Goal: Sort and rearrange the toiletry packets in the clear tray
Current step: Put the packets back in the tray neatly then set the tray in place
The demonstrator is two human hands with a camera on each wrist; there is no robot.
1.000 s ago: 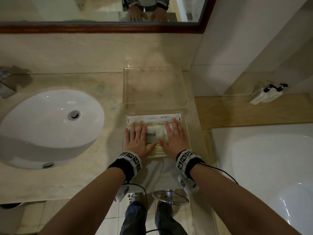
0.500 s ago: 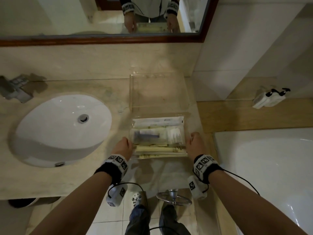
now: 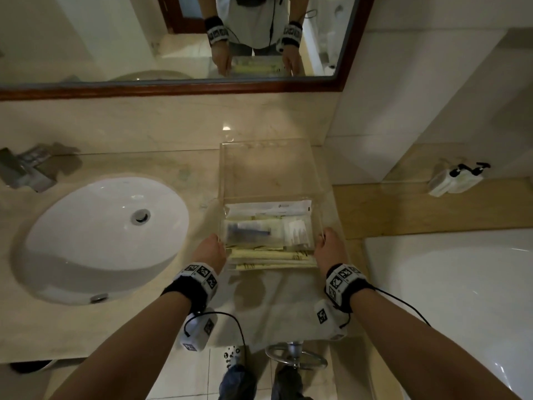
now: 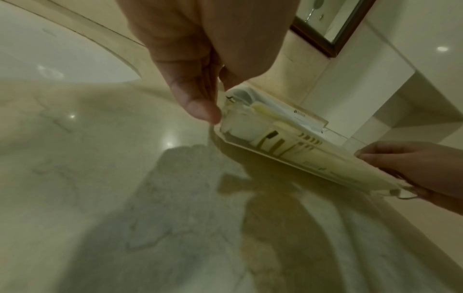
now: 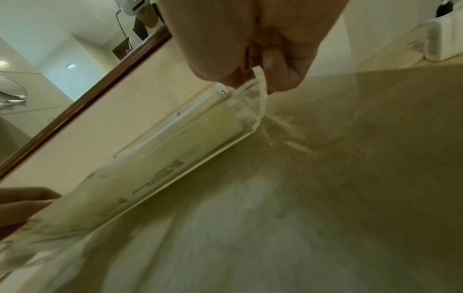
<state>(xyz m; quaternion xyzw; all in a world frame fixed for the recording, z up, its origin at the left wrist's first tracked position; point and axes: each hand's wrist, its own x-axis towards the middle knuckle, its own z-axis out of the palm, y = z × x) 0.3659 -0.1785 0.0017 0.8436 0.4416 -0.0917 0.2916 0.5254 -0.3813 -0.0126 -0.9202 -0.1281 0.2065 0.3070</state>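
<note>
Two hands grip the clear tray (image 3: 317, 215): left hand (image 3: 209, 251) pinching its left wall, right hand (image 3: 330, 249) its right; packets (image 3: 271, 256) lie lengthwise between them.

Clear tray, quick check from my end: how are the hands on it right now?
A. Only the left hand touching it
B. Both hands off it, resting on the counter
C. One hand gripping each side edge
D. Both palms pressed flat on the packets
C: the left hand grips the left edge of the clear tray and the right hand grips its right edge, with the toiletry packets lying uncovered between them.
</note>
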